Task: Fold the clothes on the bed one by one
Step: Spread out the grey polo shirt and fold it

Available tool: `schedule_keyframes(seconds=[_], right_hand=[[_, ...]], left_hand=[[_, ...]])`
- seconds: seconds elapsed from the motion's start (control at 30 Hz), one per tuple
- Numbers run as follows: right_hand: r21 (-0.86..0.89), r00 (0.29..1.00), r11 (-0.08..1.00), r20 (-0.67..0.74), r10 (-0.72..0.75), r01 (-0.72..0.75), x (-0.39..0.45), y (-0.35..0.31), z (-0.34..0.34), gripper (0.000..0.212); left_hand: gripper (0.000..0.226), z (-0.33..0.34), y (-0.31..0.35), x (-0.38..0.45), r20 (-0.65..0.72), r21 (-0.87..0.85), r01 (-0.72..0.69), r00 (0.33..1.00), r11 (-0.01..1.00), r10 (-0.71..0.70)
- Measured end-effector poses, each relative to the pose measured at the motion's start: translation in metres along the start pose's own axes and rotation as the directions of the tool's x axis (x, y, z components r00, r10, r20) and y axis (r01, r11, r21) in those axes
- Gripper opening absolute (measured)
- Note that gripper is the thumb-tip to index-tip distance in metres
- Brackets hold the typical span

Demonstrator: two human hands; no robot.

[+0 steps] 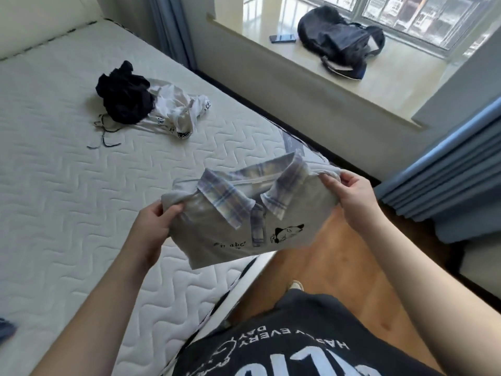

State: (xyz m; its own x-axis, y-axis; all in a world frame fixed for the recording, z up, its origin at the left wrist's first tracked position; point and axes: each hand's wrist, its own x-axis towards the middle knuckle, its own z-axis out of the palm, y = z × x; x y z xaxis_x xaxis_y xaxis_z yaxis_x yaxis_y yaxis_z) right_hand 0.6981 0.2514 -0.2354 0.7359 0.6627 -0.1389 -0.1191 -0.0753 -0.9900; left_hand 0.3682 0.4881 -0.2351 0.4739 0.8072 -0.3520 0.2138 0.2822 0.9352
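A quilted bed (67, 185) carried a crumpled black-and-white pile (141, 107). Above its edge hung a folded grey shirt (244, 213) with plaid collar, each hand's grip, left (156, 226) and right (349, 196), pinching a side.

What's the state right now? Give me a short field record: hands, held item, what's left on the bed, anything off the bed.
left hand: gripping the left edge of the grey collared shirt
right hand: pinching the shirt's right shoulder
held item: shirt, plaid collar, cat print, folded compact, lifted over the bed's corner
bed: quilted white mattress
still unfolded: black garment bunched on a crumpled white garment
bed, lower left edge: a dark cloth, mostly cut off
window sill: black bag, phone
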Motion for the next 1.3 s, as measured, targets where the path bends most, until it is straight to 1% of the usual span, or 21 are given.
schedule_keyframes(seconds=[0.13, 0.3, 0.47, 0.6, 0.7, 0.87, 0.93, 1.07, 1.17, 1.2, 1.27, 1.3], right_hand=[[0.075, 1.0, 0.997, -0.006, 0.002, -0.002, 0.008, 0.002, -0.036, 0.042], [0.062, 0.999, 0.997, 0.013, 0.034, -0.035, 0.028, 0.002, -0.106, 0.034], [0.051, 0.997, 0.996, 0.025, 0.075, -0.076, 0.055, -0.002, -0.171, 0.025], [0.036, 0.993, 0.994, 0.061, 0.102, -0.105, 0.079, -0.004, -0.201, 0.022], [0.003, 0.99, 0.994, 0.085, 0.112, -0.113, 0.102, -0.002, -0.207, 0.024], [-0.075, 0.984, 0.99, 0.121, 0.128, -0.12, 0.142, 0.011, -0.196, 0.021], [-0.126, 0.98, 0.986, 0.15, 0.132, -0.113, 0.16, 0.018, -0.186, 0.017], [-0.203, 0.978, 0.973, 0.154, 0.144, -0.111, 0.192, 0.032, -0.164, 0.014], [-0.31, 0.97, 0.943, 0.163, 0.182, -0.125, 0.216, 0.042, -0.154, 0.012], [-0.357, 0.967, 0.925, 0.162, 0.198, -0.13, 0.224, 0.046, -0.152, 0.017], [-0.408, 0.963, 0.903, 0.159, 0.216, -0.135, 0.237, 0.051, -0.149, 0.036], [-0.417, 0.962, 0.898, 0.159, 0.223, -0.139, 0.243, 0.051, -0.146, 0.037]], left_hand=[[0.013, 0.044, -0.001, -0.002, 0.032, -0.005, 0.049, 0.998, 0.999, -0.049], [0.012, 0.116, -0.003, 0.004, 0.081, 0.032, 0.089, 0.992, 0.995, -0.092], [0.034, 0.194, -0.002, 0.012, 0.06, 0.023, 0.153, 0.986, 0.988, -0.154], [0.037, 0.238, 0.001, 0.018, 0.05, -0.016, 0.157, 0.986, 0.987, -0.156], [0.032, 0.255, 0.001, 0.025, 0.008, -0.067, 0.168, 0.986, 0.984, -0.167], [0.012, 0.254, -0.021, 0.046, -0.075, -0.076, 0.194, 0.977, 0.978, -0.199], [0.016, 0.251, -0.034, 0.061, -0.094, -0.096, 0.202, 0.973, 0.975, -0.211], [0.039, 0.245, -0.056, 0.09, -0.145, -0.091, 0.238, 0.958, 0.967, -0.249], [0.041, 0.245, -0.072, 0.107, -0.151, -0.075, 0.271, 0.948, 0.96, -0.28], [0.039, 0.246, -0.077, 0.111, -0.154, -0.07, 0.281, 0.945, 0.957, -0.289], [0.036, 0.248, -0.083, 0.118, -0.166, -0.068, 0.309, 0.934, 0.949, -0.316], [0.036, 0.249, -0.085, 0.122, -0.168, -0.072, 0.322, 0.929, 0.944, -0.33]])
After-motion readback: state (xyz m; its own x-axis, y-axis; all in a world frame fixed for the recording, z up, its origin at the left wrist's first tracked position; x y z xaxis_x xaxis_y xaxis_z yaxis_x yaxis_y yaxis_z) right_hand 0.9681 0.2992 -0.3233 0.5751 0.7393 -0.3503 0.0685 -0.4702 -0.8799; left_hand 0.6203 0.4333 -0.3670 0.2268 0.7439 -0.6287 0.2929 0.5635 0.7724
